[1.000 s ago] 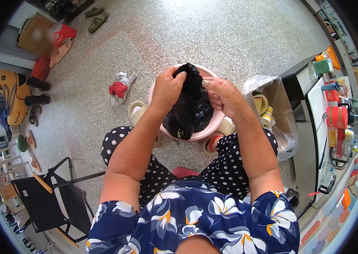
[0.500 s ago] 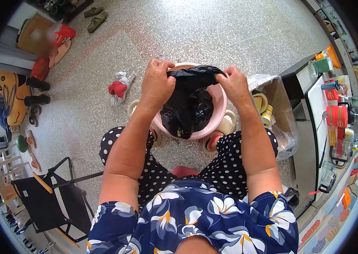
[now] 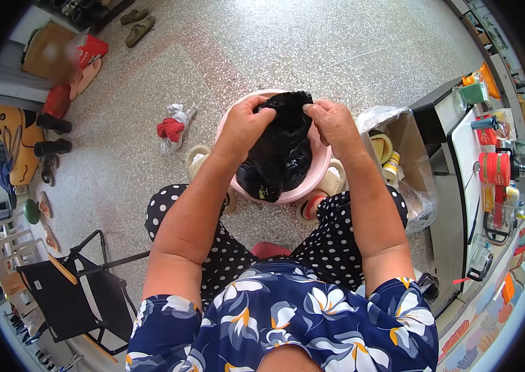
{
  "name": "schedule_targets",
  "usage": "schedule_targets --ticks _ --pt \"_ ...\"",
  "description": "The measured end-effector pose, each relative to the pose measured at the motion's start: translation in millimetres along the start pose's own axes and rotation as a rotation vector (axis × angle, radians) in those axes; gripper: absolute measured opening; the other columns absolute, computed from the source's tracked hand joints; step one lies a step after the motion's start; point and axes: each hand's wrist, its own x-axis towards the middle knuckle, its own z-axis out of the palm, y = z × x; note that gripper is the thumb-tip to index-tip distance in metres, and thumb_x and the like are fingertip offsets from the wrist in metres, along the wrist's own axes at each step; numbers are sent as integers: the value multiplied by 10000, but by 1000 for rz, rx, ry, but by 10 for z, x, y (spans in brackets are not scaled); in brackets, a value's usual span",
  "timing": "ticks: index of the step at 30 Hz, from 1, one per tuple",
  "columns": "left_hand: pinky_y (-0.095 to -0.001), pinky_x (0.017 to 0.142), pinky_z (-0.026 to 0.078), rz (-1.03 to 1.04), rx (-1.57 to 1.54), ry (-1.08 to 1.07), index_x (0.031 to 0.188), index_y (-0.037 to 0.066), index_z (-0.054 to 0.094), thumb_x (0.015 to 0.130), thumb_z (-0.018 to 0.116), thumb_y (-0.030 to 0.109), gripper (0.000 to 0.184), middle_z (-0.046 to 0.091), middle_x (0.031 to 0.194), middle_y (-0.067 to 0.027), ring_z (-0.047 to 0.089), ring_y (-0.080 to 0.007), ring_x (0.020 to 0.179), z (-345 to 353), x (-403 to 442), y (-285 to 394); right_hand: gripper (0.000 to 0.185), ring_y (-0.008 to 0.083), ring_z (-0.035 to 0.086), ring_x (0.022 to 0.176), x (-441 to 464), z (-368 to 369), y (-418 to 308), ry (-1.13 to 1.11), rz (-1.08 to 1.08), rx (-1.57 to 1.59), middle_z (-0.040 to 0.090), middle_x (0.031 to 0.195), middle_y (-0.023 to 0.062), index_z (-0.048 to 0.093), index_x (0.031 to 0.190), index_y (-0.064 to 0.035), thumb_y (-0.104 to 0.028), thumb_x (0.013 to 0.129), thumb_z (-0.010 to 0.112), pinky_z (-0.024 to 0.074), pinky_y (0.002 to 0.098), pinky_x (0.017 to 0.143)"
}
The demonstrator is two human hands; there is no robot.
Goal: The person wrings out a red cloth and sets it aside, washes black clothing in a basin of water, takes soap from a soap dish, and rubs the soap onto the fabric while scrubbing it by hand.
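Observation:
A black plastic bag is pinched by its upper edge between both hands, above a pink basin on the floor between the feet. My left hand grips the left part of that edge, fingers closed. On the right side, my right hand pinches it between thumb and fingers. The lower part of the bag hangs into the basin, over more black plastic; I cannot tell whether it is one bag or several.
Left of the basin lies a red and white cloth bundle. To the right stands a plastic-lined box holding a yellow container, beside a table with jars. A black folding chair stands at lower left.
Both hands have moved closer together. The bag's top edge, stretched wide before, is now gathered narrower and stands up between them.

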Motion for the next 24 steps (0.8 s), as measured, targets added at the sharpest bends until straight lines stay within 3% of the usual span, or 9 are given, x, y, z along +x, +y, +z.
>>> schedule_targets --ticks 2,5,10,12,14,16,20,23,24 --pt "-236 639 483 109 331 33 977 -26 622 781 593 99 234 644 789 -59 601 -107 691 0 18 -98 250 48 369 414 -15 -29 -25 -158 218 334 421 524 -50 533 694 -81 -272 822 632 277 208 364" --pt "-210 595 493 138 479 38 963 -6 613 796 652 83 193 634 803 -42 594 -83 682 -47 37 -98 238 36 326 404 -33 -41 -14 -219 260 533 376 515 -67 497 695 -121 -264 819 641 248 197 351" --pt "-223 603 504 -36 17 58 1004 -7 611 797 661 80 230 641 809 -62 605 -102 663 -26 -20 67 250 37 311 403 -52 -85 -68 -315 322 664 359 520 -73 477 691 -136 -268 815 651 238 197 355" --pt "-222 618 502 -6 54 40 1020 -6 608 798 652 67 238 638 814 -63 603 -103 682 -47 -4 22 248 37 305 403 -56 -75 -53 -358 329 702 355 522 -74 481 696 -137 -270 814 654 233 200 355" --pt "-221 633 499 20 90 25 1036 -5 605 798 642 54 248 636 818 -64 600 -104 700 -70 -7 25 244 40 296 402 -30 -44 4 -182 333 689 331 511 -79 481 691 -147 -263 813 657 228 201 358" --pt "-217 696 482 32 364 -3 1058 -3 600 790 618 17 269 631 849 -60 587 -105 755 -114 -22 78 240 42 293 402 20 -93 62 -134 351 744 326 506 -79 481 689 -149 -255 815 656 226 200 358" --pt "-214 744 463 23 255 -84 1085 6 593 798 584 15 287 630 873 -59 577 -104 786 -204 -37 163 243 48 287 396 52 -177 49 -62 372 857 313 491 -78 470 676 -157 -231 824 648 224 201 358" --pt "-236 779 456 -67 396 -131 1089 -7 585 822 567 60 277 629 888 -59 569 -101 789 -217 -43 194 253 46 283 394 71 -166 44 -48 367 854 311 491 -78 463 671 -161 -234 828 648 224 201 356" --pt "-250 794 463 -58 247 -151 1082 -16 585 833 562 86 271 632 885 -62 577 -105 802 -178 -64 177 258 44 281 394 75 -163 46 -40 364 839 311 490 -78 460 669 -164 -238 829 648 224 200 355"
